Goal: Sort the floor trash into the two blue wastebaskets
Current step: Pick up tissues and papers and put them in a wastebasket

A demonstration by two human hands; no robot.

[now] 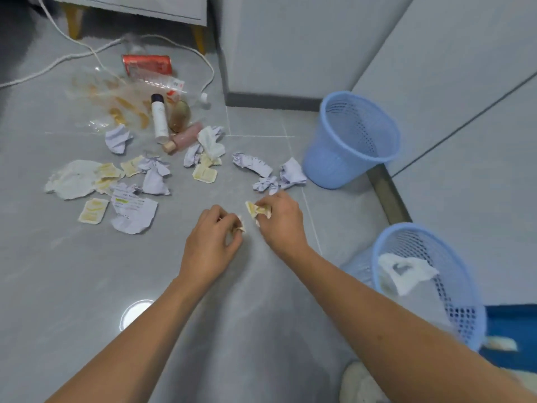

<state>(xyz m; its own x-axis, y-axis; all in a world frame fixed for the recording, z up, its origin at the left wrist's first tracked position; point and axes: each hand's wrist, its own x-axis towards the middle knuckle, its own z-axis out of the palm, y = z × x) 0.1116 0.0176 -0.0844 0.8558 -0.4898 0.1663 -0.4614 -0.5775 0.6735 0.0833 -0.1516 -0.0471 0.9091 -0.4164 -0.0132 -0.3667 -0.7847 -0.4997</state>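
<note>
My right hand [279,221] is shut on a small yellow-and-white sachet [253,209] just above the grey floor. My left hand [213,241] is shut on another small crumpled wrapper [240,225], mostly hidden by the fingers. The far blue wastebasket [331,158] stands tilted at the right, with no contents visible. The near blue wastebasket [465,301] at the lower right holds white tissue [406,271]. Crumpled lilac papers [292,173], more yellow sachets [205,173], a white bottle [159,117], a pink bottle [183,138] and a red packet [146,64] lie scattered ahead and to the left.
A white cable [72,55] loops across the floor at the back. Clear plastic wrap [110,97] lies by the bottles. Grey cabinet walls [290,48] close off the back and the right side. A cabinet on yellow legs [74,21] stands at the far left.
</note>
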